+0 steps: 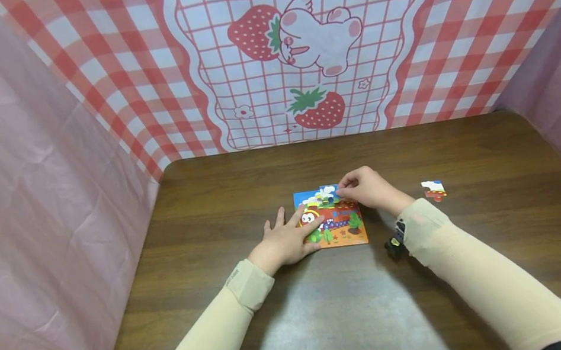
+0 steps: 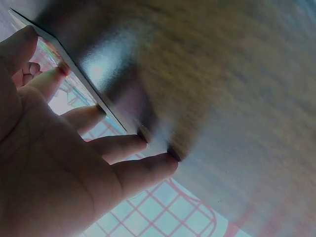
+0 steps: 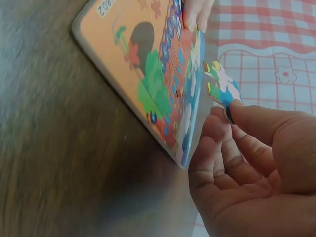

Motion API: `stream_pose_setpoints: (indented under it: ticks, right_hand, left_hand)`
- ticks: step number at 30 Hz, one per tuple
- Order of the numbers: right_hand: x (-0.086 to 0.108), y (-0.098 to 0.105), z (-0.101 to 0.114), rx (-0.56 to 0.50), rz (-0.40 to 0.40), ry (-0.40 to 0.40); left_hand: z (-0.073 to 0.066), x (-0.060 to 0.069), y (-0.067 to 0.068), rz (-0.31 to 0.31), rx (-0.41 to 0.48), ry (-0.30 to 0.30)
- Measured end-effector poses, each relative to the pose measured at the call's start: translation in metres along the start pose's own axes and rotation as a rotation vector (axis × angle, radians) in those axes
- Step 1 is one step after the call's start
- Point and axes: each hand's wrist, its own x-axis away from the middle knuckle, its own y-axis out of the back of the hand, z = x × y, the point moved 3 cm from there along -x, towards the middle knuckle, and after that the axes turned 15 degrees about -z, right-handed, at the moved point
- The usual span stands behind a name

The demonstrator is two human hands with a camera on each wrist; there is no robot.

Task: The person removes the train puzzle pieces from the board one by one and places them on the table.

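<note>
A colourful puzzle board [image 1: 343, 237] with a train picture lies flat on the table. My left hand [image 1: 286, 243] rests with spread fingers on its left part; in the left wrist view the left hand [image 2: 64, 163] has some fingertips on the board and others on the table beyond its edge. My right hand [image 1: 371, 189] is at the board's upper right. In the right wrist view, the right hand [image 3: 256, 153] pinches a puzzle piece [image 3: 224, 84] between thumb and finger, held tilted just above the board [image 3: 118, 54].
Another puzzle piece [image 1: 434, 189] lies on the wooden table [image 1: 218, 190] to the right of the board. A small black object [image 1: 394, 247] shows beside the right wrist. A checked strawberry cloth [image 1: 267, 81] hangs behind, with pink curtains at both sides.
</note>
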Motion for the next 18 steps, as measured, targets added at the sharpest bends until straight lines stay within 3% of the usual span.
stream_pose_setpoints:
  ticks: [18]
  right_hand:
    - [0.010,0.034,-0.021,-0.015,-0.025,-0.060]
  left_hand:
    - [0.000,0.001,-0.001,-0.010,0.017,-0.003]
